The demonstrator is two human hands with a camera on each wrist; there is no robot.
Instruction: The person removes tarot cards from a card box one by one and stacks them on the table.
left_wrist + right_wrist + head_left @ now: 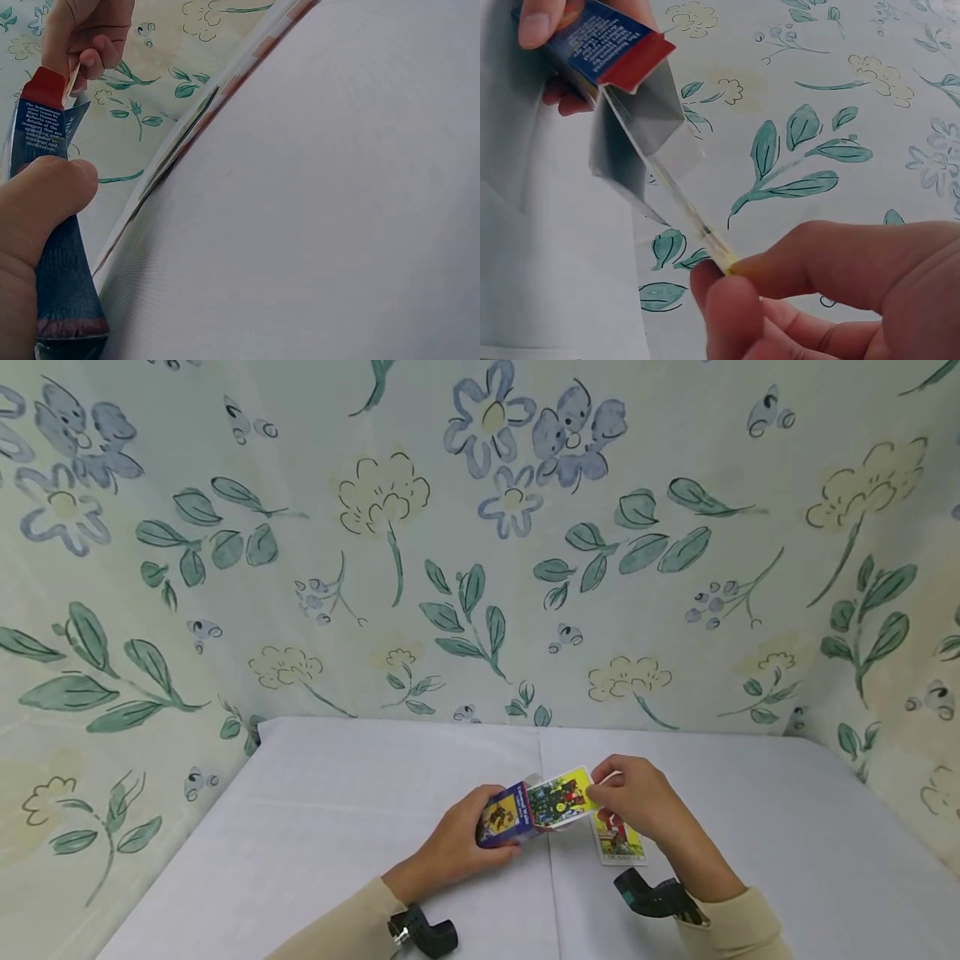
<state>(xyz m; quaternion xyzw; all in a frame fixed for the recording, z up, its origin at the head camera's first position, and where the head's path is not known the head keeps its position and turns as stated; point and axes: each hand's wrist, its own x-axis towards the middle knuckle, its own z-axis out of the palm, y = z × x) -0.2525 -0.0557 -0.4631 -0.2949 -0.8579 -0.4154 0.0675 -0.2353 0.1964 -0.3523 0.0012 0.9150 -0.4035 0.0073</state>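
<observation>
My left hand (457, 837) grips a blue card box (498, 820) with a picture on its front, tilted up toward the right. In the left wrist view my thumb presses on the box's printed narrow side (46, 127). A colourful picture card (558, 798) with a yellow edge sticks partway out of the box's open end. Between thumb and fingers, my right hand (637, 795) pinches that card's outer end. The right wrist view shows the card (694, 214) edge-on between the box's raised flaps (622, 161). Below my right hand another picture card (621, 845) lies face up, partly covered.
A white cloth (337, 793) with a centre crease covers the table. Behind it and at both sides hangs a floral curtain (465, 527). Each wrist carries a black camera mount, one on the left (429, 935) and one on the right (648, 897).
</observation>
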